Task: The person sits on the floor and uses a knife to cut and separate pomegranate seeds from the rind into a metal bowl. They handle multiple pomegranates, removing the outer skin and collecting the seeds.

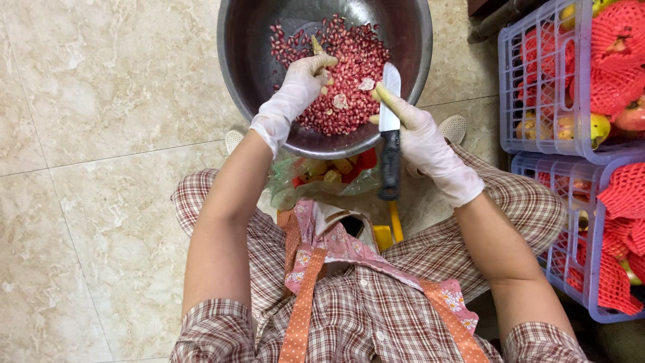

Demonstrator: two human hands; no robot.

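Two gloved hands over a steel bowl (248, 67) of red pomegranate seeds (349, 74) on the floor. Left hand (304, 79) pinches a pale rind scrap (316, 46), apparently. Right hand (420, 134) grasps a black-handled knife (390, 134), blade at the seeds.

I count one steel bowl (235, 54), one knife (390, 134), two gloved hands, two lilac crates at right.

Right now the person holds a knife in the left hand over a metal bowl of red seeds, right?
Not quite. The head view shows the knife in the right hand, not the left hand. It is over the metal bowl of red seeds.
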